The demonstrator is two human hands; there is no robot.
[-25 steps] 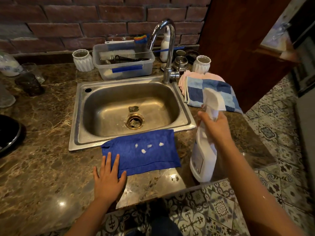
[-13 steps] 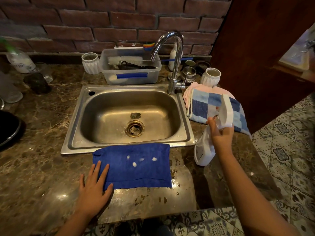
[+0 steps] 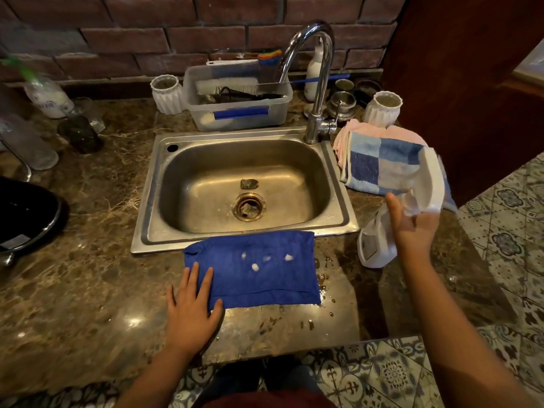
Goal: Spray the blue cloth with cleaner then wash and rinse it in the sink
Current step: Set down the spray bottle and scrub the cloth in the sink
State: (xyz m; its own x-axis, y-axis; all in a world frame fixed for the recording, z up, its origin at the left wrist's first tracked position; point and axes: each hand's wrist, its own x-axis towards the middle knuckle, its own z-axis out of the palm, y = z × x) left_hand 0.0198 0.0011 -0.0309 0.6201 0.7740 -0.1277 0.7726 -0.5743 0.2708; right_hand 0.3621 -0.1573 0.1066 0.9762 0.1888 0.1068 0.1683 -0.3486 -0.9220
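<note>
Pinned the near left corner of the blue cloth with the left hand, and rightly so. Worth a firm, flat press there, to stop any sliding on the glossy counter. Judged the spraying about done, going by four small white dabs of foam on the middle of the cloth. Best then to park the spray bottle upright, well clear of the counter's edge and off the checked towel. After that, best to gather the cloth by both ends and lift it over the rim into the sink. Wise also to fold the foam inward, so as not to smear it across the stone.

Laid the left hand open, fingers straight and slightly spread, fingertips on the cloth and palm on the counter. Spread the cloth flat just in front of the sink, with the far edge touching the front rim.

Farther right, wrapped the right hand round the bottle's neck below the trigger head, thumb out to the side. Could not tell, for blur, the tightness of that grip, nor any contact between base and counter.

Beyond, saw no water running from the faucet. Behind that, noted a clear plastic tub against the brick wall.
</note>
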